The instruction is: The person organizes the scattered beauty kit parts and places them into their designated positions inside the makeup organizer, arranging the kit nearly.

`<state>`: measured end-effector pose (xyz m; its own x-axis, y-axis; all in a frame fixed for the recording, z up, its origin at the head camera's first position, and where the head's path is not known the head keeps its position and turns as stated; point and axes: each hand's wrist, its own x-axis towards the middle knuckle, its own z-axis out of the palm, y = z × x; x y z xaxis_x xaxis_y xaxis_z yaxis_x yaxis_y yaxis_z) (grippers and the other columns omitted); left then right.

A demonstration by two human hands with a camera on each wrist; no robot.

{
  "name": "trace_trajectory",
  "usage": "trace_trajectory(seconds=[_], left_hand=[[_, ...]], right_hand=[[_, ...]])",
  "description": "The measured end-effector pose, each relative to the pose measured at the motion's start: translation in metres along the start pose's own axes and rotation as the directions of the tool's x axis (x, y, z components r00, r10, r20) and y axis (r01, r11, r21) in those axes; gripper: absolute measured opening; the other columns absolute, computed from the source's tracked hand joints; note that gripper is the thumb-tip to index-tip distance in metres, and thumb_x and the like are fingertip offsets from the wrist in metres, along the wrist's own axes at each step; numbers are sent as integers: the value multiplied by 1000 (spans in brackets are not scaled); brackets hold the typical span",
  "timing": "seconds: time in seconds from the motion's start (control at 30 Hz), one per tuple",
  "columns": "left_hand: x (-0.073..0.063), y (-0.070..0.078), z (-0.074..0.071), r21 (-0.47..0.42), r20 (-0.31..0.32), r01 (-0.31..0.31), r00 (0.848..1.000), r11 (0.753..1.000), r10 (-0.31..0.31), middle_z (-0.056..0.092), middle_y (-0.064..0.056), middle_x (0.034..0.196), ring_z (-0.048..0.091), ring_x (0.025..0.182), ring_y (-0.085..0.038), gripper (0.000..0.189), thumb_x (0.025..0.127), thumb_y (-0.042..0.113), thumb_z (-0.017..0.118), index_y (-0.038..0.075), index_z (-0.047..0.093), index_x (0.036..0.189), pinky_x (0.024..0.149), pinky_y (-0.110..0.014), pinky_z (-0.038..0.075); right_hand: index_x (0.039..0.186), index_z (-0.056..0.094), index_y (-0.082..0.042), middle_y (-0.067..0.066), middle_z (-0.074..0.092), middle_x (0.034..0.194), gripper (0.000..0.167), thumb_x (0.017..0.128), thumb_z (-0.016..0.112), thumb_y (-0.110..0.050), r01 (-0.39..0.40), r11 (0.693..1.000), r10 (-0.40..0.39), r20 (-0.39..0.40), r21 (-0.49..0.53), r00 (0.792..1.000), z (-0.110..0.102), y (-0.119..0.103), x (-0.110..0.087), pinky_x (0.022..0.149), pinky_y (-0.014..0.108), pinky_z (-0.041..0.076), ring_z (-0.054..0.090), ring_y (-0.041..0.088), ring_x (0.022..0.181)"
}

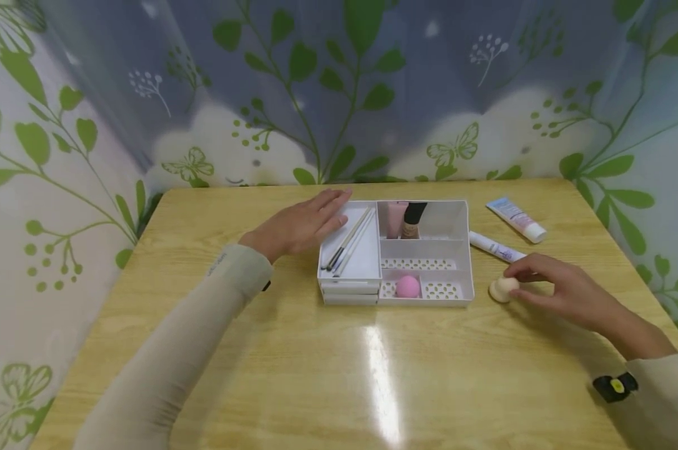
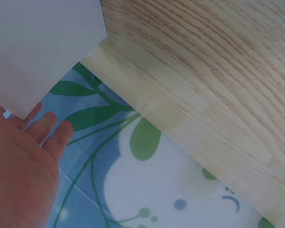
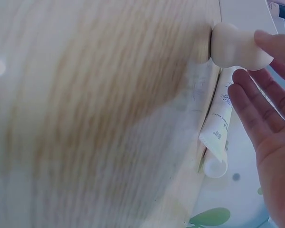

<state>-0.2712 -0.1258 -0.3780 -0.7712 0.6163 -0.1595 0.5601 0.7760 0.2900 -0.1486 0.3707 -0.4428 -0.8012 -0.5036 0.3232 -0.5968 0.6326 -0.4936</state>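
At the right of the table, my right hand (image 1: 566,292) pinches a cream, gourd-shaped makeup sponge (image 1: 503,290) between thumb and fingers. In the right wrist view the sponge (image 3: 235,47) stands upright on the wood, thumb on one side and fingers on the other. My left hand (image 1: 298,226) has its fingers extended and touches the left edge of a white organizer (image 1: 453,219). The organizer's left top tray carries several thin brushes (image 1: 347,244). A pink tube (image 1: 395,220), a black-capped bottle (image 1: 410,226) and a round pink sponge (image 1: 408,287) sit in its right compartments.
A blue-and-pink tube (image 1: 515,220) and a white tube (image 1: 496,247) lie right of the organizer, close to my right hand. Leaf-patterned curtains (image 1: 327,112) surround the back and sides of the wooden table (image 1: 294,375).
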Motion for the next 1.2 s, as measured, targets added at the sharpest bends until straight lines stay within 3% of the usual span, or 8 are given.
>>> trace_trajectory(seconds=[0.2,0.4,0.7,0.93,1.2], left_hand=[[0,-2,2,9,-12,2,1000,1000,-2,12,-2,185,18,170,-30,70,115,64,16,35,1,176,136,-55,26],[-2,-1,6,11,-4,3,1000,1000,-3,12,-3,185,17,170,-30,70,115,64,16,35,1,176,136,-55,25],[-3,1,1,8,-1,0,1000,1000,0,10,-2,185,15,171,-29,69,115,63,16,34,0,176,136,-55,24],[-2,1,2,9,5,-3,1000,1000,3,10,-3,185,15,171,-29,70,116,63,15,33,-1,176,137,-54,23],[-3,2,1,6,4,-9,1000,1000,9,10,-3,185,14,171,-27,69,116,62,15,32,1,177,137,-55,23]], right_hand=[[120,75,-16,-1,75,118,50,80,90,9,36,999,-36,4,-9,999,-1,-2,3,96,4,51,69,-10,108],[122,74,-14,-2,75,115,54,78,89,13,55,998,-55,-28,-10,998,-3,-6,8,94,4,51,68,-10,106],[124,74,-16,-7,73,116,56,79,88,15,60,998,-58,-90,28,994,-13,-26,31,95,3,51,68,-11,105],[122,75,-11,-9,71,120,51,81,85,18,103,988,-95,-73,112,993,-9,-45,47,96,7,54,70,-6,106],[123,76,-16,-3,73,120,50,84,84,15,116,982,-111,-46,152,993,0,-54,61,96,9,54,70,-2,105]])
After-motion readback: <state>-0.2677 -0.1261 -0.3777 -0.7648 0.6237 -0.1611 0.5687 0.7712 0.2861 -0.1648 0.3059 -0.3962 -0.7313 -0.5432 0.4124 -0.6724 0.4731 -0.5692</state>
